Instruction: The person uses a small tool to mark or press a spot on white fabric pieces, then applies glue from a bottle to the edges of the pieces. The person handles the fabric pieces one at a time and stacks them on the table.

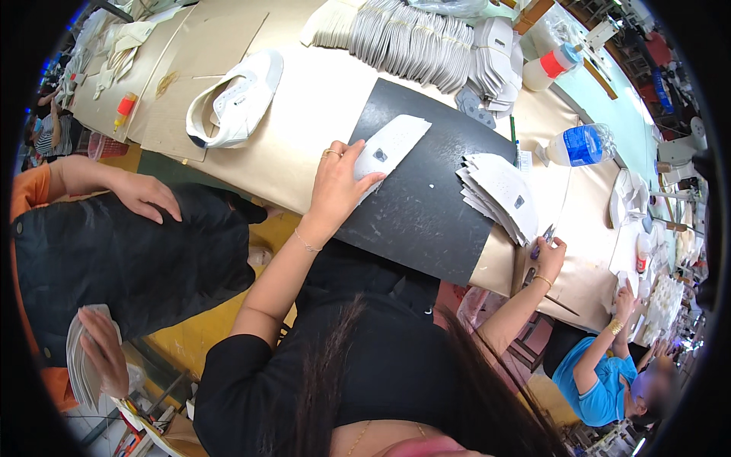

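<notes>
The black mat (415, 228) lies bare toward 6 o'clock, leaving a way through; from its middle, white stacked pieces (496, 185) block 3 o'clock, banded grey pieces (407, 46) 12, the white shoe (251, 99) 10.

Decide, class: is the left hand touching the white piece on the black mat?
Touching: the head view shows the left hand with its thumb laid over the edge of the white piece.

The piece (405, 137) in the left hand (333, 186) was white with a dark patch (380, 154), the mat (415, 221) beneath it black.
</notes>
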{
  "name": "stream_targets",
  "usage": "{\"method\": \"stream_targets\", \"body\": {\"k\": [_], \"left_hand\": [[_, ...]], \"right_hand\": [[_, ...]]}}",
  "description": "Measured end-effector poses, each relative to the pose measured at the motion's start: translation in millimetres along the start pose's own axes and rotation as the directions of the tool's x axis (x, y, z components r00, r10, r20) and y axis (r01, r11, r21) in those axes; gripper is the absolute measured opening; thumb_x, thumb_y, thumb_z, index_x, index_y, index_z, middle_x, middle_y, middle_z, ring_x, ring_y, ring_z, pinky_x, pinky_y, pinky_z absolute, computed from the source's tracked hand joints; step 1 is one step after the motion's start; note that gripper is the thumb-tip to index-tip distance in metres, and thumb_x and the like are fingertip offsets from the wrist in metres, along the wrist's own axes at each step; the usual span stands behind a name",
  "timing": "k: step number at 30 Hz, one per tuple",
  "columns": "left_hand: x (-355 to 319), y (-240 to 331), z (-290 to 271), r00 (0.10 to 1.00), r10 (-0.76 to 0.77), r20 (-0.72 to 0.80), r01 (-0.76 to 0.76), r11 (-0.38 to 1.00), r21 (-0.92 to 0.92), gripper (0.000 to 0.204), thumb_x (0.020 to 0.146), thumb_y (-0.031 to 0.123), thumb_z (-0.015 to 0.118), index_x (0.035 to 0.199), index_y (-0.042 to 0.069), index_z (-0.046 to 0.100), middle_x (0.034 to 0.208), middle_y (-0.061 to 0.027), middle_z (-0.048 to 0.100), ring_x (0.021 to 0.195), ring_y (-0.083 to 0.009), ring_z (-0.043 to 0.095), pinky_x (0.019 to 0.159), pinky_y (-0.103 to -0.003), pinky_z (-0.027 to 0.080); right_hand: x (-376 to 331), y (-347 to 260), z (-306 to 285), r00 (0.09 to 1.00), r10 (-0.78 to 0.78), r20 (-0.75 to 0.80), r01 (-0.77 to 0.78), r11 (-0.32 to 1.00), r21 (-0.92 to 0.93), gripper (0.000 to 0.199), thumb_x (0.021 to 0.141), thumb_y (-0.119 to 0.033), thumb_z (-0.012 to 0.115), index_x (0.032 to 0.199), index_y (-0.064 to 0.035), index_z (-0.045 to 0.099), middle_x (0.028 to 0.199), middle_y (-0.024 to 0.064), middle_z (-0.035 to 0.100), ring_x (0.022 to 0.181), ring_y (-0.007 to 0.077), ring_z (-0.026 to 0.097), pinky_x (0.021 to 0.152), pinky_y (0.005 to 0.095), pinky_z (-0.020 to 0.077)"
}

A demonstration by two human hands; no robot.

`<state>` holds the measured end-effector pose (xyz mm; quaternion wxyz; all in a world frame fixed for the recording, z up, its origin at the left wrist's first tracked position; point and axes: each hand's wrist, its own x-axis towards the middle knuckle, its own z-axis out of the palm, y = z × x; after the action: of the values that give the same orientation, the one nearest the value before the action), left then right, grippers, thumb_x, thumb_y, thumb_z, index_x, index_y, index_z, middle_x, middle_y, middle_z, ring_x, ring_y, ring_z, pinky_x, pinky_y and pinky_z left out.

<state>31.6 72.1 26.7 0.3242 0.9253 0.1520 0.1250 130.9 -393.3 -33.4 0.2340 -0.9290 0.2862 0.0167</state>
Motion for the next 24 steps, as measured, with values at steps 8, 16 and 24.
{"method": "stream_targets", "body": {"k": [8, 16, 24], "left_hand": [[-4, 4, 4, 0.996, 0.081, -0.032, -0.079, 0.995, 0.06, 0.051, 0.069, 0.019, 0.079, 0.111, 0.001, 0.059, 0.1, -0.0136, 0.053, 0.091, -0.0293, 0.051, 0.08, -0.038, 0.042], [3, 10, 4, 0.987, 0.149, -0.06, -0.148, 0.989, 0.016, 0.033, 0.07, 0.004, 0.071, 0.097, 0.005, 0.053, 0.098, -0.0144, 0.055, 0.095, -0.0329, 0.052, 0.085, -0.042, 0.041], [5, 17, -4, 0.992, 0.014, 0.127, 0.023, 0.958, -0.285, 0.032, 0.079, 0.004, 0.064, 0.109, -0.004, 0.056, 0.092, -0.0179, 0.055, 0.09, -0.0327, 0.055, 0.083, -0.039, 0.045]], "right_hand": [[-6, -8, -4, 0.995, -0.086, -0.046, 0.082, 0.993, -0.087, 0.031, 0.081, -0.023, 0.068, 0.1, -0.0005, 0.06, 0.088, 0.0152, 0.065, 0.079, 0.0274, 0.062, 0.074, 0.0382, 0.0484], [-64, -72, -52, 0.818, -0.495, -0.292, 0.549, 0.824, 0.142, 0.017, 0.089, -0.013, 0.062, 0.095, 0.0023, 0.058, 0.091, 0.0125, 0.055, 0.082, 0.0223, 0.054, 0.077, 0.0332, 0.0447], [-133, -147, 4, 0.726, -0.657, 0.205, 0.34, 0.601, 0.723, 0.036, 0.093, -0.008, 0.055, 0.128, -0.0036, 0.043, 0.1, 0.0042, 0.047, 0.081, 0.0107, 0.053, 0.073, 0.023, 0.0461]]}}
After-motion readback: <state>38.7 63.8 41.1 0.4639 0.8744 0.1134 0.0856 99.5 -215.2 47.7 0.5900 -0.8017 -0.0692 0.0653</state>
